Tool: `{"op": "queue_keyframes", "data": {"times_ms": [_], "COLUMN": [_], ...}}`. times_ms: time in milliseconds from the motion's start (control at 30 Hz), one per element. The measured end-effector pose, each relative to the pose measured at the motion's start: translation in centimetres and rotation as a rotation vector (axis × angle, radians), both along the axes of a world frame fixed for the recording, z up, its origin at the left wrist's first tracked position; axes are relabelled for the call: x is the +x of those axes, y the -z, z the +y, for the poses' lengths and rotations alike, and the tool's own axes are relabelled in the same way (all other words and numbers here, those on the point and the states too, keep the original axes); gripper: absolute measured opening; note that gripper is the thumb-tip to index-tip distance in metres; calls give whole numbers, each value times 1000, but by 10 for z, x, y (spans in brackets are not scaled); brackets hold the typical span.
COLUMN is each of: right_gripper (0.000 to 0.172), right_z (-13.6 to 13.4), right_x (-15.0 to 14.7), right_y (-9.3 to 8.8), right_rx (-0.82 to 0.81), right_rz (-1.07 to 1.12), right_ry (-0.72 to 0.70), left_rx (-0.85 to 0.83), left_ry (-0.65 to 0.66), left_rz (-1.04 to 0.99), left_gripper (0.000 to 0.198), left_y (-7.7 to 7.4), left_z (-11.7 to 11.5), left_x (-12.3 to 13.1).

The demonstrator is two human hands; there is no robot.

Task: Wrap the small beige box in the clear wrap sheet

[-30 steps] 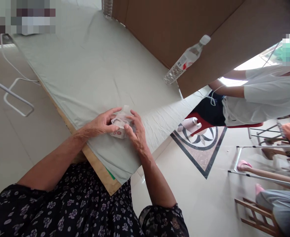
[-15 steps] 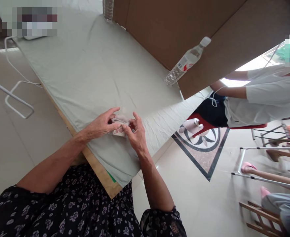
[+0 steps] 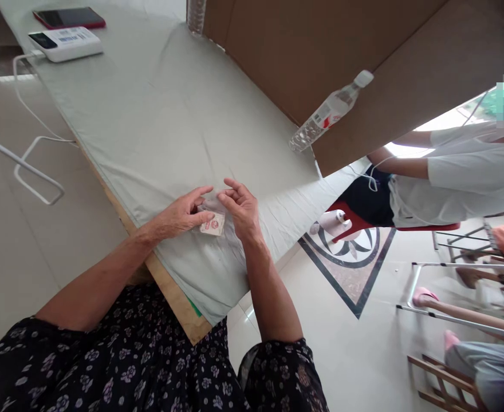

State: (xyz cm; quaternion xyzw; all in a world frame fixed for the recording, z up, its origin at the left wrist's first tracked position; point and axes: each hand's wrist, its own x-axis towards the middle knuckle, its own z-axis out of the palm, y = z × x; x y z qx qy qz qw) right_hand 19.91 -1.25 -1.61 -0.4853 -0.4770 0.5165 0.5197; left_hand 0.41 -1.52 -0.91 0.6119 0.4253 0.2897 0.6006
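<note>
A small, flat, pale packet point(image 3: 212, 225) with red print lies low over the cloth near the table's corner, with thin clear plastic point(image 3: 210, 201) around its upper side. My left hand point(image 3: 177, 216) is closed on the packet, thumb across its top edge and fingers behind. Just to the right, my right hand point(image 3: 244, 212) has its thumb and bent fingers at the edge of the clear plastic, seemingly pinching it. Its fingertips are partly hidden.
A pale cloth covers the table point(image 3: 149, 120). A clear bottle point(image 3: 327, 114) leans by a large cardboard box point(image 3: 286, 51). A white device point(image 3: 69, 44) with a cable and a phone point(image 3: 69, 17) lie far left. A seated person point(image 3: 471, 166) is at the right.
My right hand has moved up and off the packet's face to the plastic. More of the packet's printed face shows. My left hand keeps its hold.
</note>
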Motion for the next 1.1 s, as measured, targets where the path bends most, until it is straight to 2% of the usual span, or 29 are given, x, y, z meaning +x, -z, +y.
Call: {"op": "queue_keyframes", "data": {"times_ms": [100,200,300,400,467,567,700,800,900,1000,1100], "right_gripper": [40,30,21,12,13,20,32,29,34,68,97], "right_z": [-6,-20,-37,-51,-59,-70,-85,-90,-84,-72,-61], "right_x": [-2,-3,-6,-8,-7,-4,-2,1,13,27,35], "right_y": [-3,-6,-8,-8,-7,-4,-3,-6,-5,2,10], "right_rx": [98,201,297,449,570,707,834,777,552,342,231], "right_rz": [-31,-150,-328,-603,-787,-971,-999,-860,-707,-644,-649], "right_ry": [26,51,70,141,139,64,23,97,155,37,-125], "left_rx": [43,95,142,192,231,296,344,289,206,136,129], "left_ry": [-11,-26,-57,-74,-81,-118,-183,-181,-190,-199,-160], "left_rz": [11,-11,0,42,69,120,163,125,60,-6,-33], "left_gripper": [88,79,70,69,69,67,64,66,66,66,76], "left_y": [3,4,3,1,1,3,7,6,2,0,3], "left_z": [-1,-3,-6,-9,-11,-14,-14,-13,-13,-14,-14], "left_x": [2,6,9,10,11,11,9,7,5,0,-9]}}
